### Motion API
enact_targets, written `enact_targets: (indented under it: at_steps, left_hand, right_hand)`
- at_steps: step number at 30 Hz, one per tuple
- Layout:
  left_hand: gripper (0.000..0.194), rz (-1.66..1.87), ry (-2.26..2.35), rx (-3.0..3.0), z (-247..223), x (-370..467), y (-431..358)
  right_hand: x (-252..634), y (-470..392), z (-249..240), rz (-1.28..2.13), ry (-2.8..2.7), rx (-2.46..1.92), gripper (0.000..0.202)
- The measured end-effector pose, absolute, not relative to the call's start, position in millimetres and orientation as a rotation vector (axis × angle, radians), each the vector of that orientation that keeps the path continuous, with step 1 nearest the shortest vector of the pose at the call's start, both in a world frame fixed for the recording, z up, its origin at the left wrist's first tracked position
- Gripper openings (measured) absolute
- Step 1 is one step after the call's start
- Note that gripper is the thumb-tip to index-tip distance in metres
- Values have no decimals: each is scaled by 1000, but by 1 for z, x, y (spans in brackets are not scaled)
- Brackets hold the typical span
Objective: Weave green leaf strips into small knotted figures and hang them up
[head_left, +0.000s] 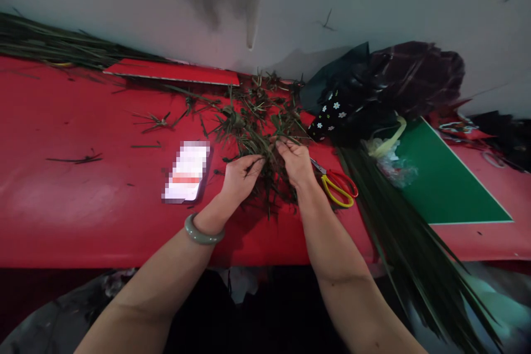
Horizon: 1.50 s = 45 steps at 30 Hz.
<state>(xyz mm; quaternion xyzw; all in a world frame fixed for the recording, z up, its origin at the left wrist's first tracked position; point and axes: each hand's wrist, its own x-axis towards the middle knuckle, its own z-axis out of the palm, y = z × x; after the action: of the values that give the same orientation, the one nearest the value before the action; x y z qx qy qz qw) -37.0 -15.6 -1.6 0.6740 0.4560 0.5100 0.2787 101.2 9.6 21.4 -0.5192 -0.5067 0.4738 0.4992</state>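
Note:
Both hands work close together over a heap of dark green leaf pieces [253, 102] on the red-covered table [83, 199]. My left hand [243, 177] is closed, thumb and fingers pinching a thin leaf strip. Just to its right, my right hand [295, 161] is closed too, pinching leaf strips near the heap's front. The fingertips partly hide what they grip. Red-and-yellow-handled scissors [339, 188] lie beside my right wrist. To the left of my left hand rests a lit phone [186, 171], its screen blurred out.
Long leaves lie along the wall [50, 41] and in a bundle [398, 232] hanging over the front edge at right. A red board [174, 72], black plastic bags [415, 74], a green board [443, 182] and a clear plastic bag [396, 168] surround the heap.

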Motion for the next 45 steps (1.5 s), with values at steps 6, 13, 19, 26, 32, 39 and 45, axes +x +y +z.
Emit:
enact_targets:
  at_steps: [6, 13, 19, 26, 32, 39, 45]
  left_hand:
    - [19, 1280, 1187, 1883, -6, -38, -13]
    - [18, 1177, 1174, 1785, -4, -37, -13]
    - [17, 1246, 1198, 1618, -7, -40, -11]
    - [16, 1251, 1180, 1588, -5, -40, -11]
    - [20, 1327, 1286, 1562, 1, -45, -11]
    - [24, 1491, 1378, 1611, 5, -53, -9]
    - [25, 1548, 1403, 1687, 2, -57, -9]
  right_hand:
    - [99, 9, 18, 1122, -1158, -1282, 39]
    - [97, 8, 22, 1106, -1155, -1265, 32]
    - [95, 6, 22, 1200, -1197, -1209, 24]
    - [92, 4, 21, 1274, -1176, -1136, 23]
    - [116, 14, 22, 1059, -1236, -1247, 20]
    - [160, 24, 23, 548, -1539, -1514, 27]
    - [141, -28, 39, 620, -2234, -1588, 33]
